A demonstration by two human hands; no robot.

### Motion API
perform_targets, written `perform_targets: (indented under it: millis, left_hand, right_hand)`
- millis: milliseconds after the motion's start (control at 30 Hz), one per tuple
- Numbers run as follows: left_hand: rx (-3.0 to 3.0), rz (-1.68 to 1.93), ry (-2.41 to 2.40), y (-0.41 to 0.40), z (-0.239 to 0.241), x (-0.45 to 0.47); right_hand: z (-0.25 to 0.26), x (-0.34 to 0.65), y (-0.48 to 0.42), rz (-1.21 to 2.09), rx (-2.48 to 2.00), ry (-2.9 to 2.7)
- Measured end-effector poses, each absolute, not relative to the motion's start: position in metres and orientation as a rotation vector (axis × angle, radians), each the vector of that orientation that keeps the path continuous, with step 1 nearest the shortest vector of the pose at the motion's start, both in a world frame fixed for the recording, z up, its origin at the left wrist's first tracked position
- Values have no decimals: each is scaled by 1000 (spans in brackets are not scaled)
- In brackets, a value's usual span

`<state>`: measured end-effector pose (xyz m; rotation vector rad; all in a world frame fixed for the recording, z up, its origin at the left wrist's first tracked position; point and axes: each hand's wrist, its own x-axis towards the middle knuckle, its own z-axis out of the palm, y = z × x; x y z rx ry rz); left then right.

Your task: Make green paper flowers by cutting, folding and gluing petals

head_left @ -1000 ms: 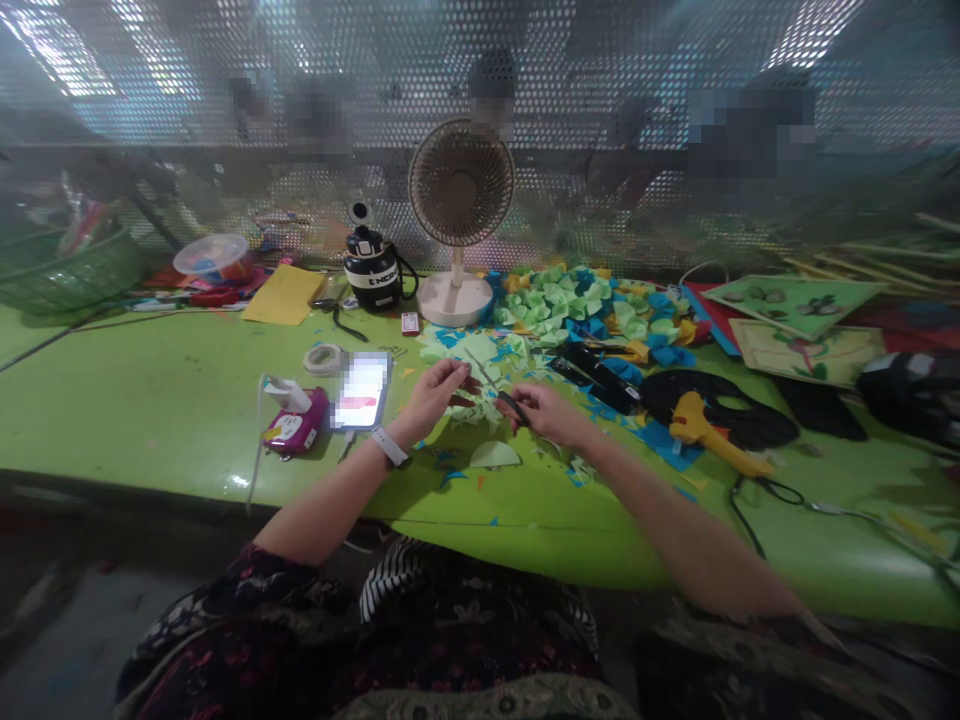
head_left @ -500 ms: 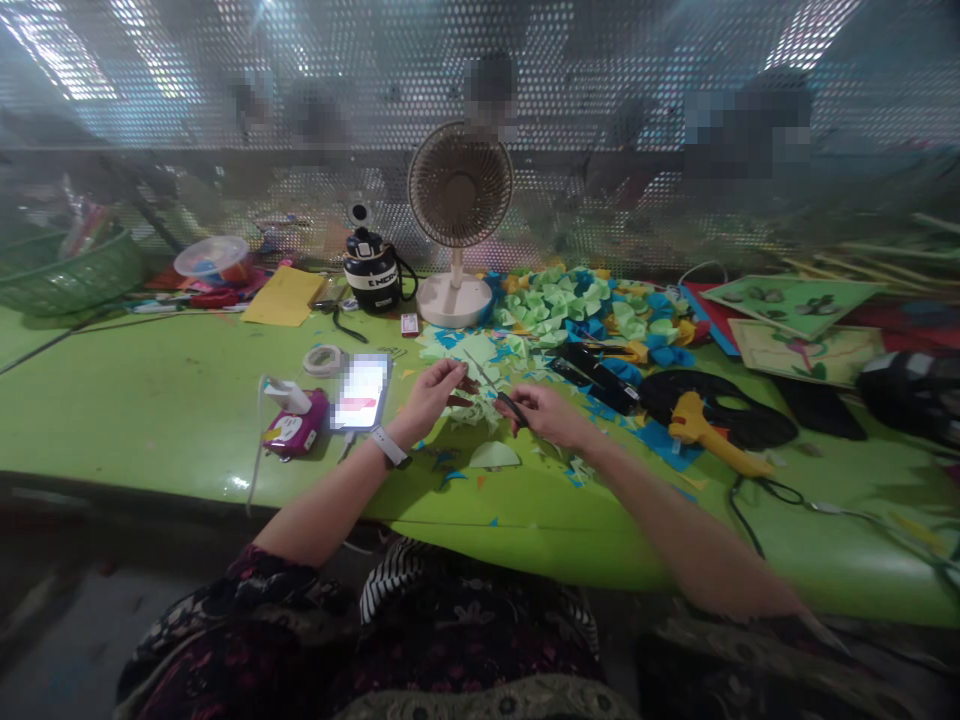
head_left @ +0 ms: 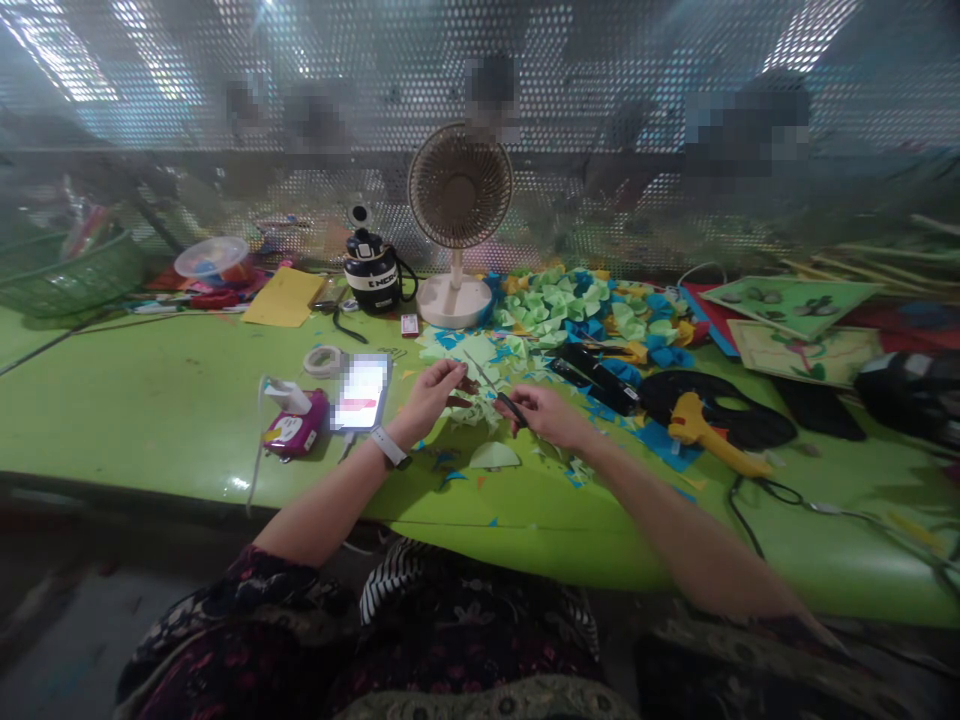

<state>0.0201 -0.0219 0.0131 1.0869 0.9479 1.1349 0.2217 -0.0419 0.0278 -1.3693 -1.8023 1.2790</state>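
Observation:
In my right hand (head_left: 544,415) is a pair of scissors (head_left: 511,408), black-handled, with its blades pointing up and left. My left hand (head_left: 436,392) faces it from the left, thumb and fingers pinched together close to the blade tips. What those fingers hold, if anything, blends with the pale green scraps behind. Below both hands lies a light green half-round of paper (head_left: 495,456). Small paper scraps (head_left: 472,413) in green and blue are spread under and around the hands.
A pile of folded paper pieces (head_left: 559,305) lies beyond my hands, beside a desk fan (head_left: 459,190). A black stapler (head_left: 596,378) and a yellow glue gun (head_left: 701,432) lie to the right. A phone (head_left: 361,393) and purple socket box (head_left: 298,425) are left of my left hand.

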Motion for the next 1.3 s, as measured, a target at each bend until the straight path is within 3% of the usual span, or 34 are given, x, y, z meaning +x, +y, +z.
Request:
perform_targets:
  millis: [467, 700, 900, 1033, 1167, 1300]
  left_hand:
    - [939, 1114, 932, -21, 16, 18]
    - [815, 1071, 890, -23, 24, 20]
    - [920, 1176, 932, -17, 14, 14]
    - [1285, 1208, 1112, -9, 4, 8]
    - [2145, 1000, 1381, -4, -5, 5]
    - [2475, 709, 1579, -1, -10, 9]
  right_hand:
    - [15, 239, -22, 1030, -1533, -1686]
    - [3, 245, -12, 451, -1799, -1973]
    - [7, 245, -14, 272, -1990, -2062]
    - [10, 246, -13, 205, -2053, -2075]
    - [10, 246, -11, 165, -2048, -2104]
    - [10, 240, -10, 129, -2085, -2119]
